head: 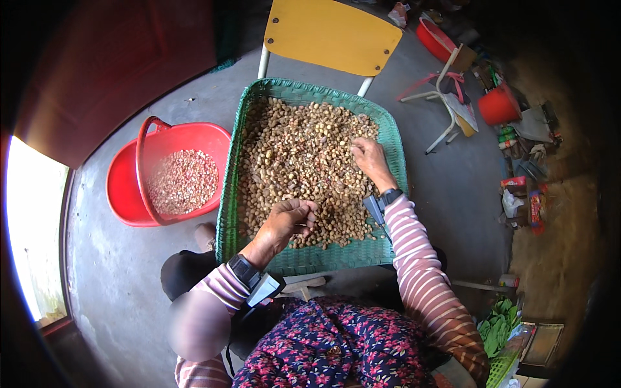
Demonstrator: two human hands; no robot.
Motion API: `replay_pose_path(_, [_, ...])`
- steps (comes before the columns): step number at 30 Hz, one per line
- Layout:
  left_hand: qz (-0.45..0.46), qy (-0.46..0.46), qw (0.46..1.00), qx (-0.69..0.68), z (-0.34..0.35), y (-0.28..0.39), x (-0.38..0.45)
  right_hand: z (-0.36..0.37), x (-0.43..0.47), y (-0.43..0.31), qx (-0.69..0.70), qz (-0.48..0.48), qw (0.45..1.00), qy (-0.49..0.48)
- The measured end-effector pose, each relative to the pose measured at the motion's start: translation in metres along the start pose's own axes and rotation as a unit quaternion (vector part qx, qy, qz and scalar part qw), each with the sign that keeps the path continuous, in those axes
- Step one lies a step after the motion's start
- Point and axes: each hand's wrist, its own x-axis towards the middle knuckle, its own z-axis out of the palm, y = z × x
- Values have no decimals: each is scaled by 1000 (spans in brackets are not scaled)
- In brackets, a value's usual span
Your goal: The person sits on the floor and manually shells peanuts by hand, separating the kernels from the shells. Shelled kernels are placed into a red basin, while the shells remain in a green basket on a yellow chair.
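A green woven basket tray lies before me, spread with unshelled peanuts and some loose pinkish bits. Over the near part of the heap is my left hand, its fingers curled in and thumb against them. Whether a peanut is pinched there is too small to tell. My right hand reaches in at the right side, fingertips bent down at the nuts; what they hold is hidden. To the left stands a red plastic basket with an arched handle, partly filled with pinkish-white pieces, seemingly peanut kernels.
A yellow chair back rises just beyond the tray. On the right are an overturned chair, a red bucket and a red basin. Green leaves lie at the lower right. An open doorway is on the left.
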Motion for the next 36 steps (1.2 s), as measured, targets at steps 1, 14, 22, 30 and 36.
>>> replay_pose_path(1, [2, 1, 1000, 0, -1, 1, 0, 10, 7, -1, -28, -16, 999, -2])
replay_pose_path(14, [22, -7, 1000, -12, 1, 3, 1, 24, 9, -1, -72, -32, 995, -59])
replay_pose_path(22, [15, -3, 1000, 7, 2, 3, -2, 30, 15, -9, -117, -37, 981, -152])
replay_pose_path(30, [39, 12, 999, 2, -1, 2, 0, 11, -4, -50, -47, 19, 982, -182])
replay_pose_path(36, [55, 27, 998, -6, 1, -3, 4, -20, -59, -130, 68, -200, 962, -171])
